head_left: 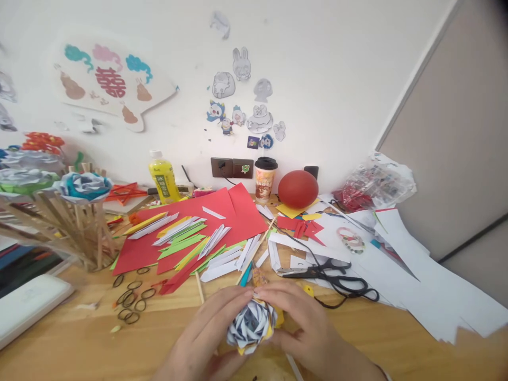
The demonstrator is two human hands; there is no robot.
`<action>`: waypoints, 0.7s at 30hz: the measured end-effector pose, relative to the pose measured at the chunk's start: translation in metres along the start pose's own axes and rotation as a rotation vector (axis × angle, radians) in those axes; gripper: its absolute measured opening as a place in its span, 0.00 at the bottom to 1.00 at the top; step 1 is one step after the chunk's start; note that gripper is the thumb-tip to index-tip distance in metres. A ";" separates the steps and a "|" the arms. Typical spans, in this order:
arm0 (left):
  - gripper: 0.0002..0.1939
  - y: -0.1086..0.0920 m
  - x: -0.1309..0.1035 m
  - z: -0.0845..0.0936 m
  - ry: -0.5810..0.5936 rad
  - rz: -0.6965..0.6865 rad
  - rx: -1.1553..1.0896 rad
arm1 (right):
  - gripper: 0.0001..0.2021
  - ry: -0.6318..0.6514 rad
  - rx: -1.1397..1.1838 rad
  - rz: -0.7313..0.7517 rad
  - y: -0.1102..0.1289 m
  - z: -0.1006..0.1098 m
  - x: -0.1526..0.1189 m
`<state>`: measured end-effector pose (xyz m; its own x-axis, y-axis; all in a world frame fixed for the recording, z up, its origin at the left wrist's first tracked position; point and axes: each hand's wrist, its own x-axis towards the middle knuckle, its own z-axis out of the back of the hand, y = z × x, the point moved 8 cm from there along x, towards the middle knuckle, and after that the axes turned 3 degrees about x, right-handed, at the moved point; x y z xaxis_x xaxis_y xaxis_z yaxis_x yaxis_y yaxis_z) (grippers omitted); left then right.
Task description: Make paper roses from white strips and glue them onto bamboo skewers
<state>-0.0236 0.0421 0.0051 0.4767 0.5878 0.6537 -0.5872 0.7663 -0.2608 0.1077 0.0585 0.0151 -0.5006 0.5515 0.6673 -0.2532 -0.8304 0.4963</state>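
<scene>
Between my two hands, low in the middle of the head view, is a paper flower point(252, 324) with folded white petals and bits of yellow paper at its edge. My left hand point(212, 330) curls round its left side, fingertips at the top edge. From the right, my right hand point(304, 325) cups it, with the fingers over the top and the thumb low on the side. The two hands' fingertips nearly meet above the flower. Its underside is hidden. Just beyond lie folded white paper strips point(222, 263) and a thin wooden stick point(257, 248).
Red paper sheets point(214, 203) bear green and yellow strips. Black scissors point(337, 278) lie to the right, near white paper point(416, 286). Rubber bands point(129, 299) are at left, below sticks point(79, 233) with paper flowers. A yellow bottle point(163, 177), a cup point(265, 179) and a red balloon point(298, 189) stand behind.
</scene>
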 end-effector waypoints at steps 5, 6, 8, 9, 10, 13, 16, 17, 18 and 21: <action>0.23 0.006 0.007 0.003 -0.023 0.041 0.057 | 0.25 0.045 0.035 -0.122 -0.014 -0.008 -0.002; 0.23 0.007 0.008 0.004 -0.032 0.041 0.064 | 0.26 0.059 0.038 -0.142 -0.015 -0.009 -0.002; 0.21 0.011 0.009 0.007 -0.065 0.036 0.079 | 0.29 0.085 0.039 -0.161 -0.016 -0.010 -0.001; 0.20 0.014 0.009 0.010 -0.102 0.027 0.090 | 0.30 0.093 0.039 -0.164 -0.016 -0.010 -0.001; 0.19 0.020 0.008 0.011 -0.114 0.051 0.106 | 0.31 0.092 0.038 -0.159 -0.015 -0.008 0.001; 0.18 0.040 0.005 0.016 -0.183 0.114 0.197 | 0.30 0.051 0.002 -0.137 -0.016 -0.001 0.005; 0.18 0.057 0.002 0.018 -0.210 0.171 0.252 | 0.23 -0.021 -0.123 -0.109 -0.024 0.007 0.007; 0.18 0.060 0.002 0.017 -0.209 0.191 0.246 | 0.21 -0.041 -0.180 -0.092 -0.028 0.009 0.007; 0.18 0.063 0.002 0.017 -0.211 0.213 0.237 | 0.20 -0.057 -0.234 -0.075 -0.031 0.010 0.007; 0.18 0.070 0.003 0.017 -0.225 0.276 0.195 | 0.17 -0.082 -0.344 -0.039 -0.040 0.009 0.006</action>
<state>-0.0743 0.0930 0.0011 0.1414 0.6762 0.7231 -0.7966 0.5114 -0.3224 0.1223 0.0956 0.0049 -0.4200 0.5764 0.7009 -0.5421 -0.7788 0.3156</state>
